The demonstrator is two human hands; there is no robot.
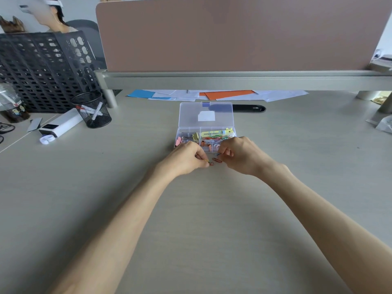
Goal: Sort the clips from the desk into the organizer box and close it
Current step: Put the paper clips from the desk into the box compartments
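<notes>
Red paper clip (216, 160) lies between left hand (186, 158) and right hand (239, 154).

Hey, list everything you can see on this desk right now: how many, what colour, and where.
desk: one, pale grey
organizer box: one, clear, lid open, desk centre
binder clips: several, pink and orange, box's front compartments
giraffe-shaped tool: one, yellow, box's back compartment
paper clips: a few, red among them, loose in front of the box
mesh pen cup: one, black, left
white device: one, beside the cup
perforated file rack: one, black, far left
papers: several, blue, orange, white, under the divider
divider panel: one, pink, behind
left hand: pinches a paper clip
right hand: fingers curled at the clips, grip unclear
</notes>
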